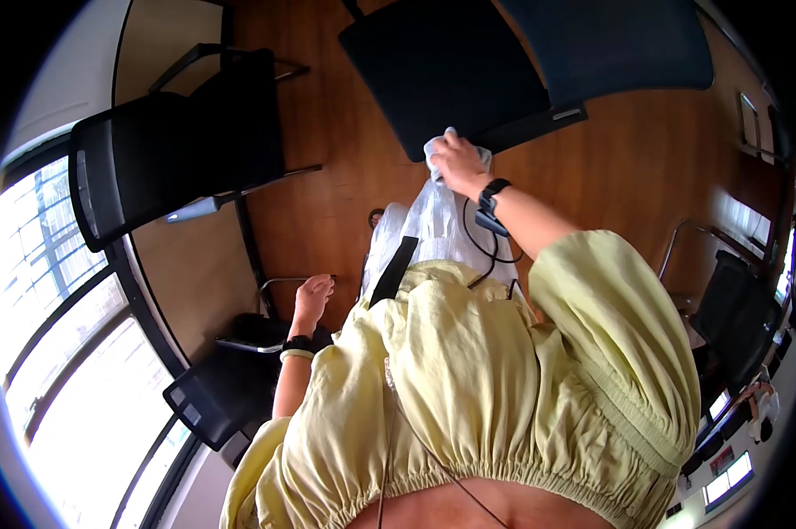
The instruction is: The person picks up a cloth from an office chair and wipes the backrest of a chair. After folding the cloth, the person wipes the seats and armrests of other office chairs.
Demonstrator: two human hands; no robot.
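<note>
My right hand (459, 169) is closed on a crumpled white cloth (432, 152), with part of it sticking out beyond my fingers. The cloth overlaps the near corner of a black chair seat (455, 75); whether it presses on the seat I cannot tell. Down at my left side hangs my left hand (311, 300), its fingers loosely extended and nothing visible in them. Behind that hand, low on the floor, is the thin metal frame of a dark chair (230, 388).
A blue-black chair part (614, 44) adjoins the seat. Another black chair (182, 145) stands at the left, near the windows (80, 370). A black cable (477, 238) loops by my right wrist. More dark chairs (733, 304) are at the right, on the wooden floor (592, 167).
</note>
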